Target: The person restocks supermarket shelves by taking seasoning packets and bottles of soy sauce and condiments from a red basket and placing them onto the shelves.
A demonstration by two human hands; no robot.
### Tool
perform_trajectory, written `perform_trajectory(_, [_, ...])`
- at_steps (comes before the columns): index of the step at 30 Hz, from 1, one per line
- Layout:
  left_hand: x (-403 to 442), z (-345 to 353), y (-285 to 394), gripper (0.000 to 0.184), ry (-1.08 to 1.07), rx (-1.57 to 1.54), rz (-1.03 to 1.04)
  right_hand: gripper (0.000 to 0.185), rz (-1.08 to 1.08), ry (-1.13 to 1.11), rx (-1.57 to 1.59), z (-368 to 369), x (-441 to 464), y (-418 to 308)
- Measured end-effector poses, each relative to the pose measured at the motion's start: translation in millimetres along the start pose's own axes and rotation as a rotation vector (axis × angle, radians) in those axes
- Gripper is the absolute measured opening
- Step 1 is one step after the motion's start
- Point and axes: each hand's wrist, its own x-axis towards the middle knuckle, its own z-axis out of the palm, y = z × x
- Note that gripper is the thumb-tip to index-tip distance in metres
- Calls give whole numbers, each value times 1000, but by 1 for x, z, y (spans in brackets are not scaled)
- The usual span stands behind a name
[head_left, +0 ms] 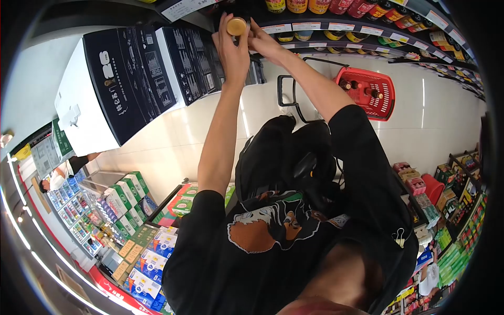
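Observation:
Up by the shelf, my left hand [233, 60] is wrapped around a bottle or jar with a round gold cap [236, 26]. I see it almost straight from above, so its body and label are mostly hidden by the fingers. My right hand [266, 43] closes on the same container from the right side, its fingertips partly out of sight behind it. Both arms are stretched forward over the floor. Just beyond the hands runs the dark shelf edge with white price tags [306, 26].
A red shopping basket [386, 84] with several bottles stands on the floor at right, its black handle [283, 90] to the left. Large black-and-white cartons [126, 79] are stacked at left. Jars [296, 5] line the shelves above. Another person [50, 184] is far left.

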Motion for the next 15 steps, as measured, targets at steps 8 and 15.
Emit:
perform_trajectory(8, [50,15,-42,53,180,-109,-50,93,29,92,-147,4,29,-1])
perform_trajectory(15, [86,29,-68,42,133,-126,-84,100,-145,161,-432,-13,47,23])
